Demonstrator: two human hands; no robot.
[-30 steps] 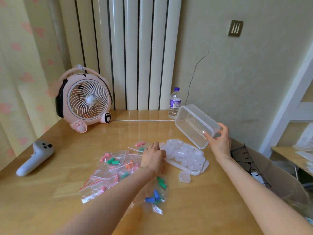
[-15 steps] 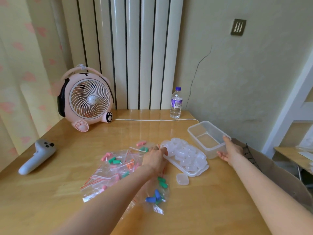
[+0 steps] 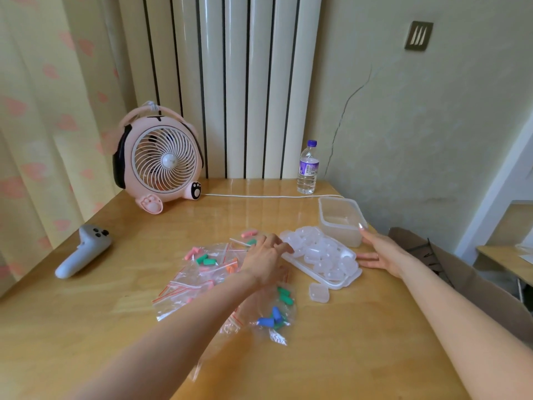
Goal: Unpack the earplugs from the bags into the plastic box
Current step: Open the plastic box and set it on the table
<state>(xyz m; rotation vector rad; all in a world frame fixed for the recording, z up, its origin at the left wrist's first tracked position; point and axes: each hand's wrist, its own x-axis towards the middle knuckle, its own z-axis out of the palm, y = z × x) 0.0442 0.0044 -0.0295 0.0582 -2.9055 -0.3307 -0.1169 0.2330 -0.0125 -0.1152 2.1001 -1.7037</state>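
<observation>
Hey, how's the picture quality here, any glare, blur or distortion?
Head view: soft daylight, no hard shadows; pale glare streaks the glossy table behind the bags; wide-angle stretch toward the edges; the curtain looks soft; the clear plastic box is readable.

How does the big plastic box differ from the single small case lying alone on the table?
Size: the plastic box is far larger than the small case. State: the box stands open and looks empty; whether the small case is closed I cannot tell. Contact: the right hand touches the box with a fingertip; nothing touches the small case. Both are clear plastic with rounded corners and sit on the table.
</observation>
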